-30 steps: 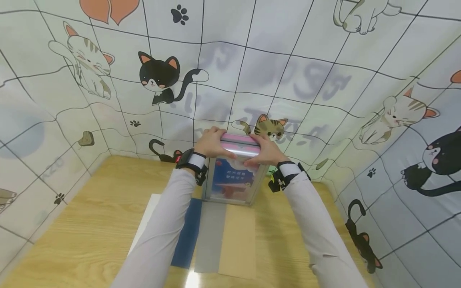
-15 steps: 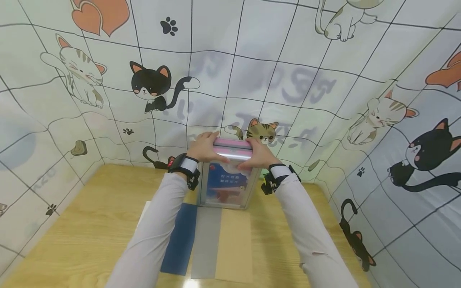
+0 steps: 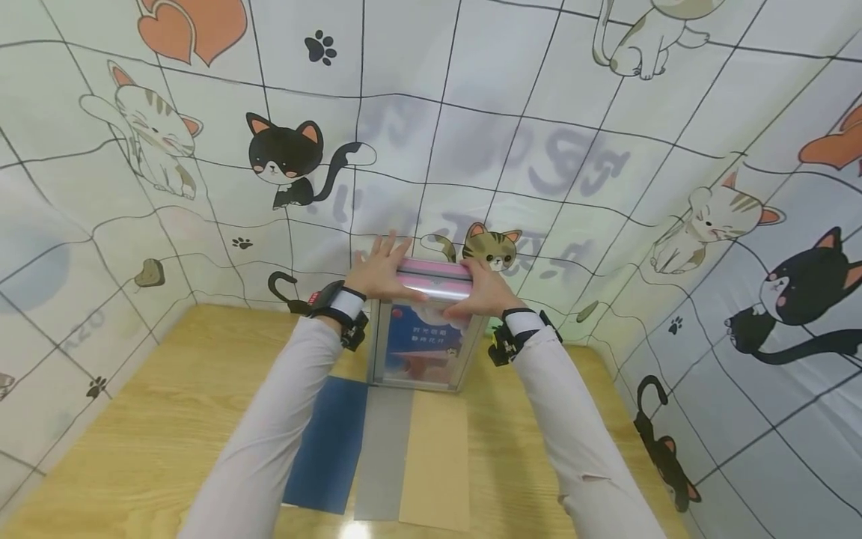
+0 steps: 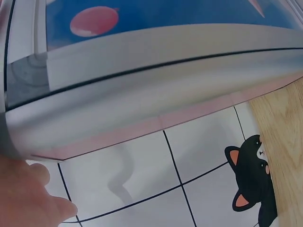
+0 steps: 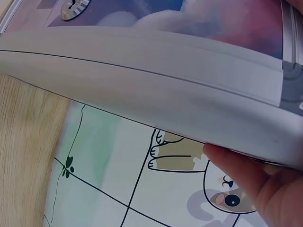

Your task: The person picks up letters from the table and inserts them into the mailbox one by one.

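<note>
An upright lockable case (image 3: 420, 344) with silver edges, a blue picture front and a pink-and-silver top stands at the back of the table. A round key lock (image 5: 73, 7) shows on its front in the right wrist view. At the case's left top end is my left hand (image 3: 381, 271), its fingers straight, spread and raised, the thumb along the front edge. My right hand (image 3: 486, 290) grips the right top end, thumb in front and fingers behind. In the left wrist view, fingertips of the left hand (image 4: 28, 194) appear beyond the case's rear edge.
Flat blue (image 3: 330, 449), grey (image 3: 384, 457) and beige (image 3: 436, 460) strips lie side by side on the wooden table (image 3: 155, 419) in front of the case. A cat-print cloth (image 3: 431, 135) hangs close behind and at both sides.
The left hand's fingers have straightened and spread upward from the case top, and the left forearm has shifted left, covering a white strip. The right hand keeps its hold; the case stays upright.
</note>
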A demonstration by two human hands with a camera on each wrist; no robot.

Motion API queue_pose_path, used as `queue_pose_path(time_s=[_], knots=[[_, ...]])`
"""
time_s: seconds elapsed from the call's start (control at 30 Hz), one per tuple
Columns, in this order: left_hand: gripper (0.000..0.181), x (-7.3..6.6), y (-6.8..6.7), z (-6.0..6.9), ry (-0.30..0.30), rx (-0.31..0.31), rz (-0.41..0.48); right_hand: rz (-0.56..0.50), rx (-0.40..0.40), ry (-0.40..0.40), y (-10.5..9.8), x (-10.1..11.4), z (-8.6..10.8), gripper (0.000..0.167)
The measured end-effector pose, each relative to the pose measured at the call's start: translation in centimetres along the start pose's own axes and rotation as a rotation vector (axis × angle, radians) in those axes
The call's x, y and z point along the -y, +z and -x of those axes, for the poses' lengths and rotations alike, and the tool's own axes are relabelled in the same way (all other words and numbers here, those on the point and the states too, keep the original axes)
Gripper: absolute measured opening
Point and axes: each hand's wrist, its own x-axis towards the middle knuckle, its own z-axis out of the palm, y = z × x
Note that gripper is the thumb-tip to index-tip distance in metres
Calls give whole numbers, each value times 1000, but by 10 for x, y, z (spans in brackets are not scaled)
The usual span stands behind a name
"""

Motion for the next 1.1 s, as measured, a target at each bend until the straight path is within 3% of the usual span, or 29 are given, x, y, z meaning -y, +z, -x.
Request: queue_pose_path(time_s=[0.23, 0.43, 0.63, 0.9, 1.1], knots=[[113, 15, -4, 7, 56, -44, -10, 12, -10, 19, -3, -3, 2, 105], [116, 33, 0, 16, 46, -10, -8, 19, -6, 27, -2, -6, 3, 104], [115, 43, 1, 34, 18, 7, -26, 3, -1, 17, 0, -2, 4, 104], [112, 69, 8, 59, 27, -77, -59, -6, 1, -6, 1, 0, 2, 104], [112, 86, 17, 72, -8, -38, -38, -8, -5, -18, 0, -2, 0, 105]])
